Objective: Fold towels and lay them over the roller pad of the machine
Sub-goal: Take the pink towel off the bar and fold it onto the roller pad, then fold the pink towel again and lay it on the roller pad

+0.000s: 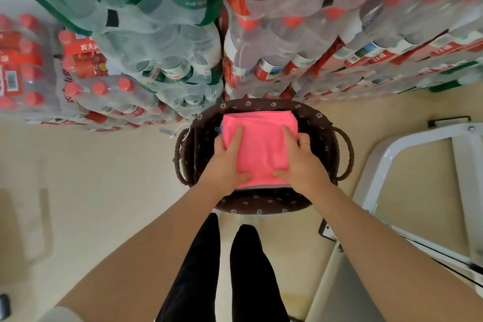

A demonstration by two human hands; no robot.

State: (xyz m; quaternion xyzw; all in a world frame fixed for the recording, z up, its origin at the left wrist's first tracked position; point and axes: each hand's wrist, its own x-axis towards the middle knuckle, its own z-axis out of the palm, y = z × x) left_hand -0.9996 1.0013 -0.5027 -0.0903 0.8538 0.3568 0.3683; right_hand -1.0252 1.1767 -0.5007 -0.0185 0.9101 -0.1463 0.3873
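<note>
Gripping the folded pink towel from both sides, the two hands hold it just above the open mouth of the dark basket. The left hand has its index finger laid straight along the towel's top, its thumb pressed on the near edge and its other fingers wrapped round the left side and out of sight. The right hand mirrors it on the towel's right side: one finger lies flat on top, the thumb pinches the near edge, and a thin ring shows on one of the curled fingers. A grey strip of cloth peeks out under the towel's near edge.

The basket is brown woven work with a dark flower-print lining and a loop handle at each side; it stands on the pale floor. Right behind the basket rise stacked shrink-wrapped packs of bottled water, with green labels to the left and red ones to the right. To the right of the basket stands a white metal frame. On the near side of the basket the person's black-trousered legs are visible.
</note>
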